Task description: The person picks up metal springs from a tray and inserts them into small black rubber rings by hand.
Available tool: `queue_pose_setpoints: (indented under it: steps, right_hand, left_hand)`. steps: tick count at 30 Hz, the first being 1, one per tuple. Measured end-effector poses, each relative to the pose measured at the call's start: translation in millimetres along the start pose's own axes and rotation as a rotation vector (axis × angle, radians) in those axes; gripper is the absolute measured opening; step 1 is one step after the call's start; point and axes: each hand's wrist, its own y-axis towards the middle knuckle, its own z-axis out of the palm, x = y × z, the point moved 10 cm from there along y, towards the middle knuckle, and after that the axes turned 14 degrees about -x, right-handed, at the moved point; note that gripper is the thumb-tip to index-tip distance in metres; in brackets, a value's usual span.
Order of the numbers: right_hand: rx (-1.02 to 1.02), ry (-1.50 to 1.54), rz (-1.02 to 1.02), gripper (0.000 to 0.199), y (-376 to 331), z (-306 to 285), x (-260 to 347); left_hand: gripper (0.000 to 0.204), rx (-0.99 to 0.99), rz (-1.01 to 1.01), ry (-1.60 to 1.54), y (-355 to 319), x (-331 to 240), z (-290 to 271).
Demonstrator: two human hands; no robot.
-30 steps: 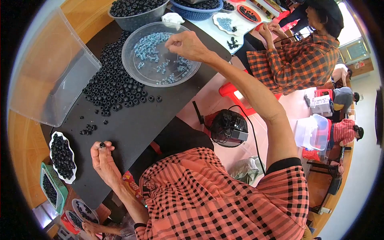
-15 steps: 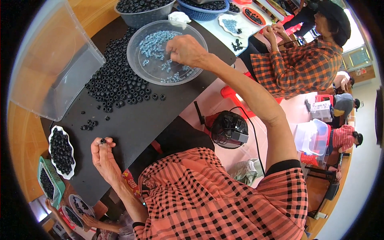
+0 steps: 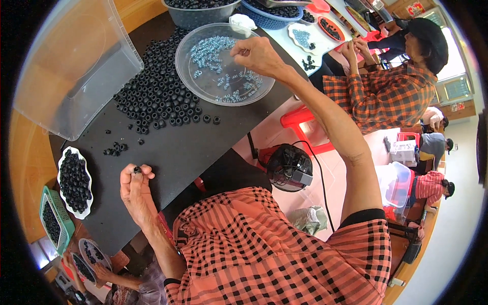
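My left hand is closed near the table's front edge, pinching a small round black part between thumb and fingers. Over a clear round tub hovers my right hand, its thumb and fingertips pressed together. Anything in that pinch is too small to make out. Inside the tub lie many little silvery-blue springs, heaped at the far left and scattered toward the near side. To the tub's left spreads a large heap of black ring-shaped parts. A few smaller black pieces lie beyond my left hand.
A white scalloped dish of black parts stands at the left, by a green basket. An upright clear bin borders the heap. Grey and blue basins stand behind. A co-worker sits at the right.
My right hand has risen slightly from the springs, its fingers still pinched. The left hand keeps its black part. The whole view has shifted a little.
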Motion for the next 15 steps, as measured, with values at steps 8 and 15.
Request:
queue_pose_setpoints:
  steps: [8,15]
  right_hand:
    - [0.221,-0.017,-0.064,0.018,-17.1,11.9,10.3]
    - [0.176,0.015,-0.045,0.017,-19.7,4.2,8.4]
  left_hand:
    - [0.015,0.016,-0.021,0.002,0.1,0.9,1.6]
    - [0.014,0.014,-0.008,0.008,0.0,0.1,-0.7]
